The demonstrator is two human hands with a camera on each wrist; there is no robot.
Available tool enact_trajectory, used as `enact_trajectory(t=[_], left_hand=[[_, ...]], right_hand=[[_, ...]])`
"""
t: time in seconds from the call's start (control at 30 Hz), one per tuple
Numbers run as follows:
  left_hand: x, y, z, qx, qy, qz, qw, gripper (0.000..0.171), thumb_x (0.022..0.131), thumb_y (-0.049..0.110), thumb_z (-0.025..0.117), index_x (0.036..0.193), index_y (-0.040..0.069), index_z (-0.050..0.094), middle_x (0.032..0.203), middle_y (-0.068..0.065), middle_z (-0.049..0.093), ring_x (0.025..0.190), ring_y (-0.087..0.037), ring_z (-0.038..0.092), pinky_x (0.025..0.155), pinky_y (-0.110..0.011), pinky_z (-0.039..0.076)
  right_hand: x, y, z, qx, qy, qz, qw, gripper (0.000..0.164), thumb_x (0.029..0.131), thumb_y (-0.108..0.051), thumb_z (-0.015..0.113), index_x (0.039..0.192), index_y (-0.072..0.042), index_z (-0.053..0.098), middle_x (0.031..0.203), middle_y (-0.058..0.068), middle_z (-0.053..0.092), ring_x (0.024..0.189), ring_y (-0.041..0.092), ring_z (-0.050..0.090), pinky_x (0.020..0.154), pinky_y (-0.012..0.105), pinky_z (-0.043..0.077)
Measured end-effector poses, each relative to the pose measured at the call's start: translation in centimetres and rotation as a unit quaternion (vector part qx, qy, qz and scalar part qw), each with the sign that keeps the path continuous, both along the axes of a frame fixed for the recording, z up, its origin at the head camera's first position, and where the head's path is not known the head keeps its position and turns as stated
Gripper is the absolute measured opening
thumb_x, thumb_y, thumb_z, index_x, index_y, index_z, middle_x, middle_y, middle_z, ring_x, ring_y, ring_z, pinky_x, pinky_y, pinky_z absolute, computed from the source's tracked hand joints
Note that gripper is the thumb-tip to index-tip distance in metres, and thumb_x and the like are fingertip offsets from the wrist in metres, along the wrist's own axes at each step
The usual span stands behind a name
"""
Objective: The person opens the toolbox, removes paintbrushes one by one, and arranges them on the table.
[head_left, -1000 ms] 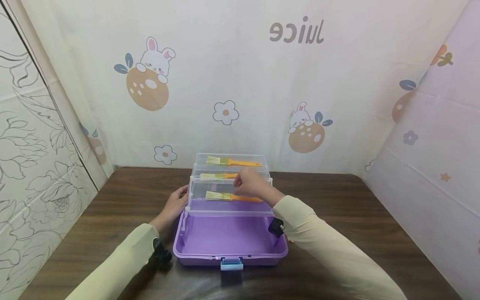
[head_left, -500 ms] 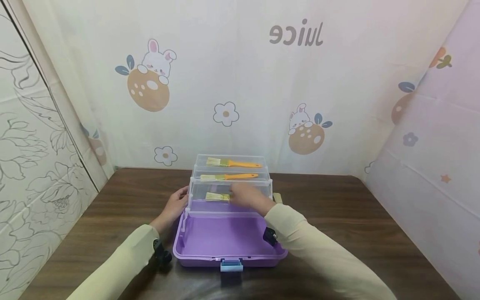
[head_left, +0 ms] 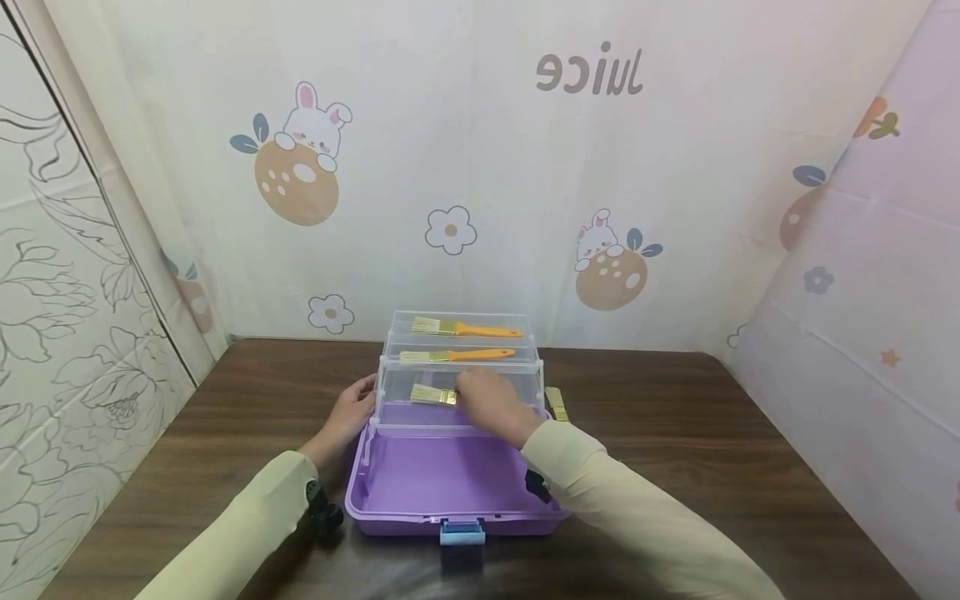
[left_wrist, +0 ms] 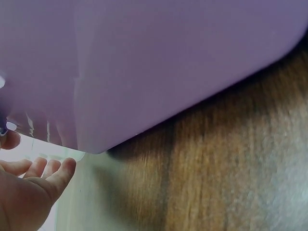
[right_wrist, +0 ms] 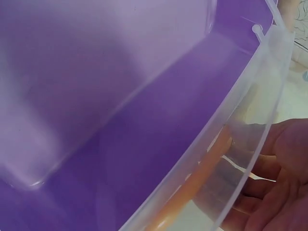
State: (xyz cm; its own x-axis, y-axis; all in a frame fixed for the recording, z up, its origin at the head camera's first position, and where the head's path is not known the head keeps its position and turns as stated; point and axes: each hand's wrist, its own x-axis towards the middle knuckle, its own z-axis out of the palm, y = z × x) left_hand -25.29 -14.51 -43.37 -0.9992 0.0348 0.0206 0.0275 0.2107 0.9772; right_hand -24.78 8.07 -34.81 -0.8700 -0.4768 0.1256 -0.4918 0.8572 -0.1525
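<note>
At twelve o'clock in the purple box (head_left: pixel 450 475), the right hand (head_left: pixel 491 402) is curling its fingers round the front brush (head_left: pixel 432 394); the right wrist view is showing its orange handle (right_wrist: pixel 192 187), which the head view is hiding; at ten o'clock, the left hand (head_left: pixel 352 408) is holding nothing, its fingers nearly straight in the left wrist view; another brush (head_left: pixel 557 404) is lying at two o'clock.

The smooth side of a purple box (left_wrist: pixel 159 62) fills the upper part of the view, its lower edge slanting from the right down to a rounded corner near the left. Below lies the brown wood-grain counter (left_wrist: pixel 221 163), blurred at the right. At lower left the left hand (left_wrist: pixel 29 195) holds its fingers (left_wrist: pixel 62 175) loosely extended just below that corner, the thumb near small white spots.
</note>
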Motion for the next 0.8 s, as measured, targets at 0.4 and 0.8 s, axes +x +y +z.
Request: enact_trajectory(t=[0.4,0.8], left_hand=[[0.0,0.0,0.1,-0.009,-0.003,0.008,0.9999,0.049,0.099,0.011,0.042,0.141,-0.012,0.032,0.134,-0.033,0.044,0.122,-0.042,0.044,0.102,-0.049,0.037],[-0.2,-0.1,0.1,-0.013,-0.001,0.009,0.9999,0.048,0.099,0.010,0.042,0.141,-0.012,0.033,0.134,-0.033,0.044,0.121,-0.041,0.045,0.102,-0.049,0.037]], right_hand=[[-0.6,0.2,0.4,-0.032,-0.029,0.011,0.999,0.013,0.074,-0.004,0.077,0.082,-0.007,0.067,0.074,-0.002,0.064,0.063,0.011,0.053,0.055,0.027,0.047],[-1.4,0.4,1.1,-0.041,-0.087,0.037,0.995,0.012,0.075,0.000,0.073,0.085,-0.006,0.073,0.080,0.003,0.068,0.076,0.018,0.063,0.070,0.033,0.053]])
